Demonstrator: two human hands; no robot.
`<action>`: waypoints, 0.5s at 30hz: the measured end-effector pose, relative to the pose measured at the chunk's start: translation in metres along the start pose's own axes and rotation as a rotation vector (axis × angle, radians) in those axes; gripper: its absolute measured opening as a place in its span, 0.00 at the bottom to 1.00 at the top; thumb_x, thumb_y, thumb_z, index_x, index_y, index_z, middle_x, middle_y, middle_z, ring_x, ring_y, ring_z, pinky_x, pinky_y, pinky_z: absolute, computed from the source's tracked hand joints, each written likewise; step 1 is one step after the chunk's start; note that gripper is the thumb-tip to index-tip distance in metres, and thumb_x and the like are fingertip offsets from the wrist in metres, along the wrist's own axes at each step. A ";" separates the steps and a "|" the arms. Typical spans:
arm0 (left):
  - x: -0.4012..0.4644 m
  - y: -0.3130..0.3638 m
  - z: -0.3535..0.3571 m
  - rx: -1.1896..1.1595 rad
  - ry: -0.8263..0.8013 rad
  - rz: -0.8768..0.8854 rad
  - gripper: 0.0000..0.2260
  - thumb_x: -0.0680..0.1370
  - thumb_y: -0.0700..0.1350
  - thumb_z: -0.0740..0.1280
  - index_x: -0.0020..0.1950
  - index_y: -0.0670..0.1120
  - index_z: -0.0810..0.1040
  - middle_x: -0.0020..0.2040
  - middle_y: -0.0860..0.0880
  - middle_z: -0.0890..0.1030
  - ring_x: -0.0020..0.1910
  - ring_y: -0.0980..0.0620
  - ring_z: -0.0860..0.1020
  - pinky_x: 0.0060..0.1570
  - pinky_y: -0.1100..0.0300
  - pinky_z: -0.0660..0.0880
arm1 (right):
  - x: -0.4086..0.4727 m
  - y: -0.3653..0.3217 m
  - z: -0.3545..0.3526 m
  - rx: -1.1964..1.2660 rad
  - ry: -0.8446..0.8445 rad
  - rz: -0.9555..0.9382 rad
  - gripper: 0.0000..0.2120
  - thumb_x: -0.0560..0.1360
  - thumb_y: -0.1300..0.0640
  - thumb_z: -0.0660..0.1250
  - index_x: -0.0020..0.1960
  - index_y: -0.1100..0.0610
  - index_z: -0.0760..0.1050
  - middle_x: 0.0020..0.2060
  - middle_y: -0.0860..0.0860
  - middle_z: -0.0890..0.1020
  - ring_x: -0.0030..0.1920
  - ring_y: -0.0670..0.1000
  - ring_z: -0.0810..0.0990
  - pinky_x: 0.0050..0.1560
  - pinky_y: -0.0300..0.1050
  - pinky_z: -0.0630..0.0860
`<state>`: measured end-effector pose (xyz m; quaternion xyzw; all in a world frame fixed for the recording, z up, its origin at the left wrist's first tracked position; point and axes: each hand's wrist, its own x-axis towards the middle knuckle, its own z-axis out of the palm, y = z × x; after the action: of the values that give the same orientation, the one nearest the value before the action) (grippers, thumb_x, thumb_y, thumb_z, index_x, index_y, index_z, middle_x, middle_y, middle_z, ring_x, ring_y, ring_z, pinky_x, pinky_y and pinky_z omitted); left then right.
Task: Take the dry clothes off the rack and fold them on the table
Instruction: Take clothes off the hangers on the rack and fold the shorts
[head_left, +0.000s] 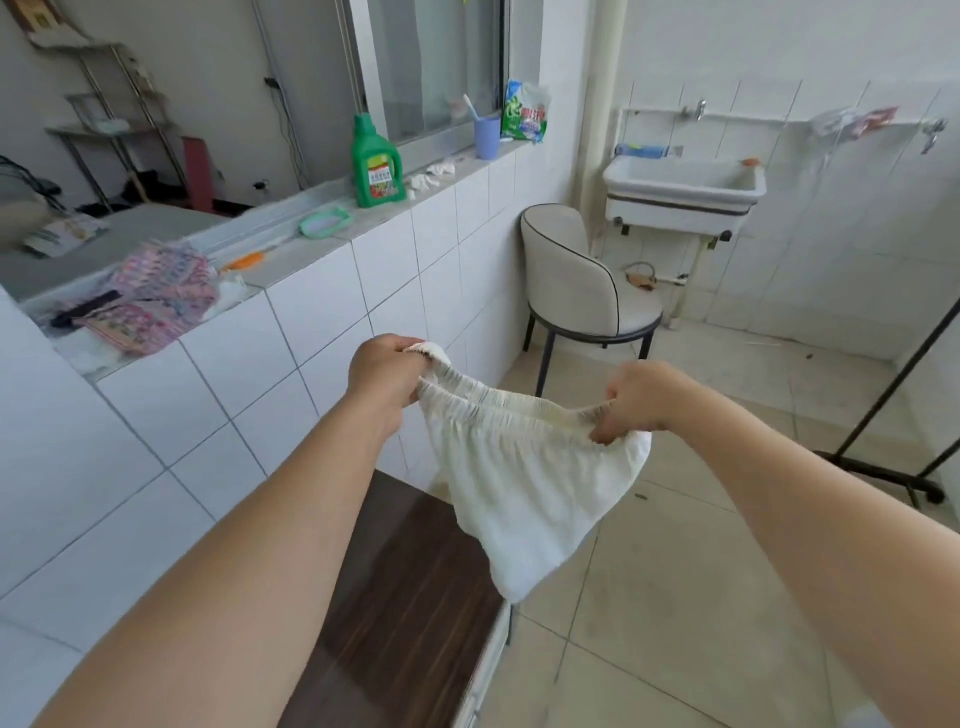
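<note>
A cream-white garment (524, 478) hangs at centre above a dark brown wood-grain surface (395, 597), with pink patterned cloths (156, 296) at nine o'clock, a green bottle (376, 166) and a lilac-blue cup (487, 136) at twelve, and a cream chair (576, 275) with black trim at two.

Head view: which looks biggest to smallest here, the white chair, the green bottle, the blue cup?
1. white chair
2. green bottle
3. blue cup
All three stand fairly far back, so this order is probably real too.
</note>
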<state>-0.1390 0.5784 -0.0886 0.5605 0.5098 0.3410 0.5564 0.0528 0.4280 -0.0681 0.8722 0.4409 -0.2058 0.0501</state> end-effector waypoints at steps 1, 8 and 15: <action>-0.002 0.004 0.003 -0.008 0.001 -0.002 0.07 0.74 0.35 0.65 0.41 0.46 0.78 0.45 0.45 0.80 0.45 0.45 0.80 0.49 0.49 0.79 | 0.001 -0.007 0.004 -0.142 -0.024 0.008 0.19 0.71 0.40 0.69 0.36 0.54 0.70 0.34 0.48 0.73 0.41 0.51 0.74 0.38 0.40 0.70; -0.005 0.015 -0.009 0.667 0.029 0.396 0.09 0.73 0.37 0.69 0.50 0.48 0.77 0.47 0.51 0.76 0.46 0.49 0.76 0.41 0.60 0.69 | 0.019 -0.018 0.019 0.334 0.320 0.052 0.11 0.74 0.65 0.61 0.33 0.58 0.71 0.31 0.53 0.80 0.32 0.52 0.77 0.30 0.41 0.72; 0.010 0.021 -0.059 1.335 0.099 0.303 0.07 0.74 0.44 0.71 0.50 0.45 0.78 0.52 0.45 0.78 0.46 0.44 0.77 0.41 0.57 0.71 | 0.021 -0.006 -0.022 0.444 0.428 0.177 0.08 0.68 0.69 0.61 0.38 0.62 0.78 0.29 0.54 0.83 0.34 0.54 0.81 0.41 0.44 0.79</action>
<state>-0.1886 0.6074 -0.0611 0.8323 0.5516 0.0530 0.0142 0.0657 0.4530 -0.0563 0.9203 0.3080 -0.1037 -0.2175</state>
